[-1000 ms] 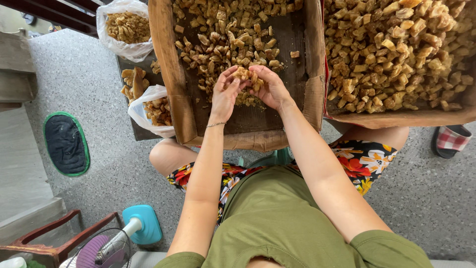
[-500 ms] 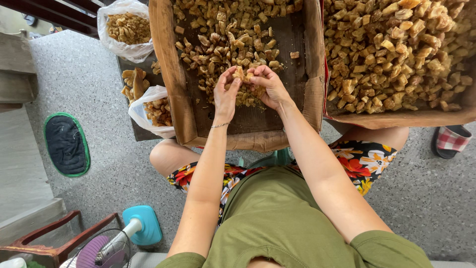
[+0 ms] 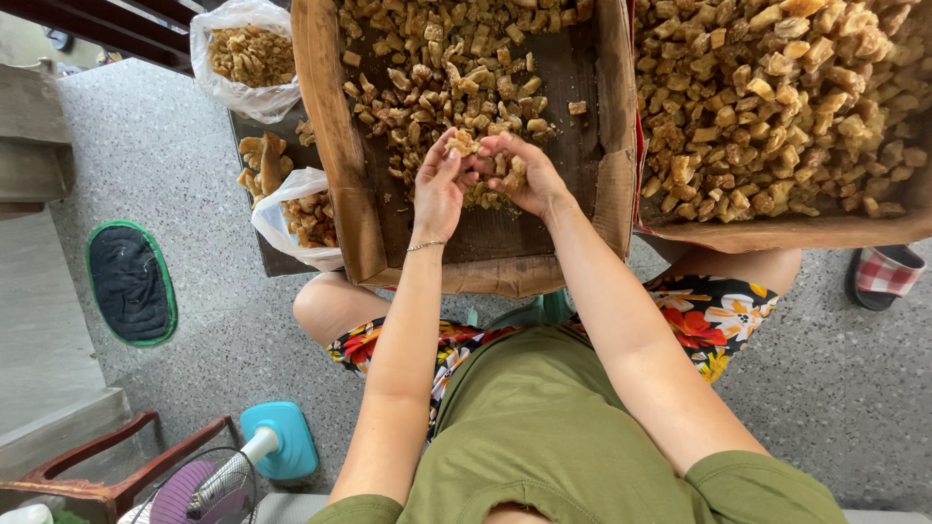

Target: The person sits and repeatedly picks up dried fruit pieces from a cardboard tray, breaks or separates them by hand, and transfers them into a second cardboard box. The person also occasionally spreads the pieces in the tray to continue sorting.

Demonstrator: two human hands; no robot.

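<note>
My left hand point(image 3: 439, 189) and right hand point(image 3: 519, 175), grips pinched narrow on golden-brown crinkled chunk point(image 3: 464, 144); more chunks just beyond in cardboard tray point(image 3: 335, 146).

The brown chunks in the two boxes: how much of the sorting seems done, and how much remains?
Done: the near half of the left box is mostly bare, and two bags beside it hold chunks. In hand: the left hand and the right hand meet over a few chunks at the heap's edge. Left: the heap at the far end and the full right box.
</note>
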